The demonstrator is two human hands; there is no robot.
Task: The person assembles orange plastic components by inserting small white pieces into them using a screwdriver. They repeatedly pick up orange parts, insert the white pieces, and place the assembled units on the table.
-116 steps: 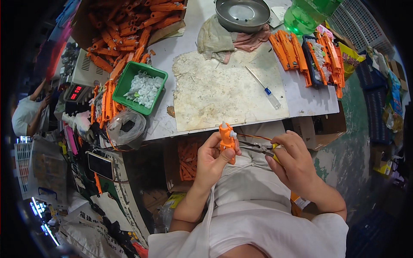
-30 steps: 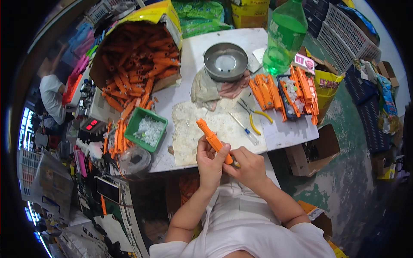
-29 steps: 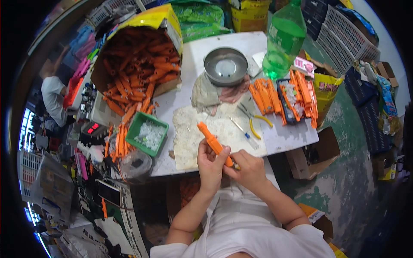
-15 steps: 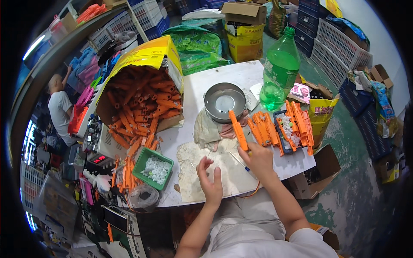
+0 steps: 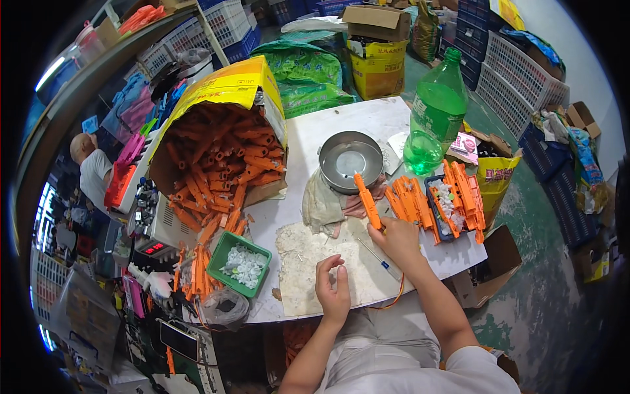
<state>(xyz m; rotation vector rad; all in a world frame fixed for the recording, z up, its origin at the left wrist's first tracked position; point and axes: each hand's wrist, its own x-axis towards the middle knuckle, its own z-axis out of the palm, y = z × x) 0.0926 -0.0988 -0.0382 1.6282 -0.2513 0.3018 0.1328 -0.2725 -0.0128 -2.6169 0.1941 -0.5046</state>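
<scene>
My right hand (image 5: 398,241) grips the near end of a long orange plastic part (image 5: 367,202). The part slants away toward a round metal bowl (image 5: 351,161), and a small pale tip shows at its far end. Lower and to the left, my left hand (image 5: 333,289) hovers over the stained work sheet (image 5: 302,256); its fingers are loosely curled, the thumb stands apart, and nothing shows in it. A thin screwdriver-like tool with a dark blue end (image 5: 385,264) lies beside my right wrist. Several similar orange parts (image 5: 408,202) lie in a row to the right.
A yellow carton (image 5: 262,85) spills orange parts at the left. Before it stands a green tray (image 5: 268,262) of small whitish pieces. A dark tray (image 5: 433,197) holds more pieces and orange parts. Behind it rises a green bottle (image 5: 438,108). A cloth (image 5: 321,203) lies by the bowl.
The view has shifted slightly, moving the table rightward in the picture. My left hand's fingers have curled in more. My right hand still holds the orange part, whose pale tip now shows.
</scene>
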